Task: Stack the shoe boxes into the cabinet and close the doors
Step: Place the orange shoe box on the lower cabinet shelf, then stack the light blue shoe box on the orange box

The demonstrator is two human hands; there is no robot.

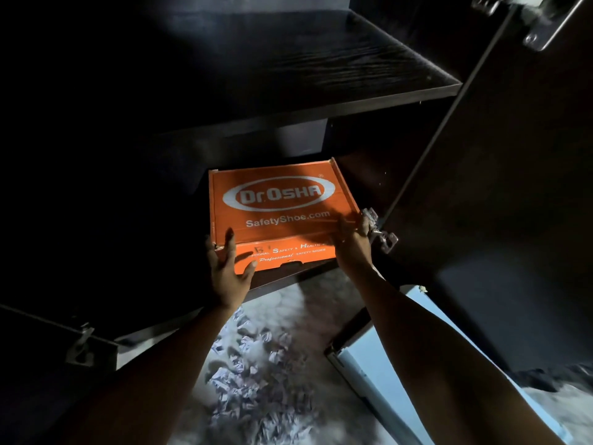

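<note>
While the dark wooden cabinet (321,69) stands open, I see my left hand (229,268) and right hand (351,242) grasping the near corners of an orange cardboard shoe box (279,203) lying flat on its lowest shelf.

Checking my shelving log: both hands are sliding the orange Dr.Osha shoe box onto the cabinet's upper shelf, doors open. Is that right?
Not quite. The head view shows the orange Dr.Osha shoe box going into the bottom compartment, below the upper shelf, which looks bare where lit. The rest holds: the left hand and right hand grip its near corners, and the right door stands open.
</note>
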